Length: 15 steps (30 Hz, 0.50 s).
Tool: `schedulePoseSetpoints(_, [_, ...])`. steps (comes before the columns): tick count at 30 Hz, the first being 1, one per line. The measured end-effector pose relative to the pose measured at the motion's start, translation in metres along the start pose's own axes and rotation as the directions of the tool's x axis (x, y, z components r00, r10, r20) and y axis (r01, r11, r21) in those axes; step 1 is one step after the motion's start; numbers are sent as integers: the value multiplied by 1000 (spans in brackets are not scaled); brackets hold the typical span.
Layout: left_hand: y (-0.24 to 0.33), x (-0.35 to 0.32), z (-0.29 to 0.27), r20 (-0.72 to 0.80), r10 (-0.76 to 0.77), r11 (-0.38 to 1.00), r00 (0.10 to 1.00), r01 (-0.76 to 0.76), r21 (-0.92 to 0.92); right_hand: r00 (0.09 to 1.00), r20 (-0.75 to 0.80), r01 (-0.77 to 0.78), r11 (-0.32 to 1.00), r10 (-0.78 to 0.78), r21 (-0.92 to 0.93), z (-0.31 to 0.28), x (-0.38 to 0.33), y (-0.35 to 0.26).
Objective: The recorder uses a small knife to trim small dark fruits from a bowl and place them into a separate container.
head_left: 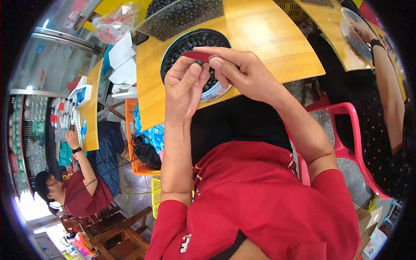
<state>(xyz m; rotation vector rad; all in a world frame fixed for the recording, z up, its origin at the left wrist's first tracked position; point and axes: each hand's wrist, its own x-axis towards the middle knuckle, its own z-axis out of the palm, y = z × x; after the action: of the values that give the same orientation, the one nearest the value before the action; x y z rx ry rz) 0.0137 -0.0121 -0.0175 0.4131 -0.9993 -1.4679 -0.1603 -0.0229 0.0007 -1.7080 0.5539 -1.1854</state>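
My left hand (181, 91) and my right hand (245, 73) meet over a round bowl (215, 94) on the yellow table. The bowl holds many small dark round pieces (197, 41), berry-like or bead-like. Pinched between my left thumb and fingers is one small dark round piece (199, 62). My right thumb and fingers close on a flat, dark red, pointed piece (197, 55), its tip reaching my left fingers. What kind of tool it is, I cannot make out.
Behind the bowl, more dark round pieces (182, 19) lie heaped on the yellow table (264, 39). A co-worker sits at another table (92, 112) on the left. At right, another person's hand (363, 31) reaches into a clear bowl (346, 26) beside a pink chair (357, 143).
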Motion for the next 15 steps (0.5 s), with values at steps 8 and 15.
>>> schedulePoseSetpoints(8, [1, -2, 13, -21, 16, 1000, 1000, -16, 5, 993, 60, -110, 982, 102, 151, -6, -2, -9])
schedulePoseSetpoints(15, [10, -1, 18, -15, 35, 957, 999, -29, 289, 996, 85, -24, 999, 20, 41, -6, -2, -4])
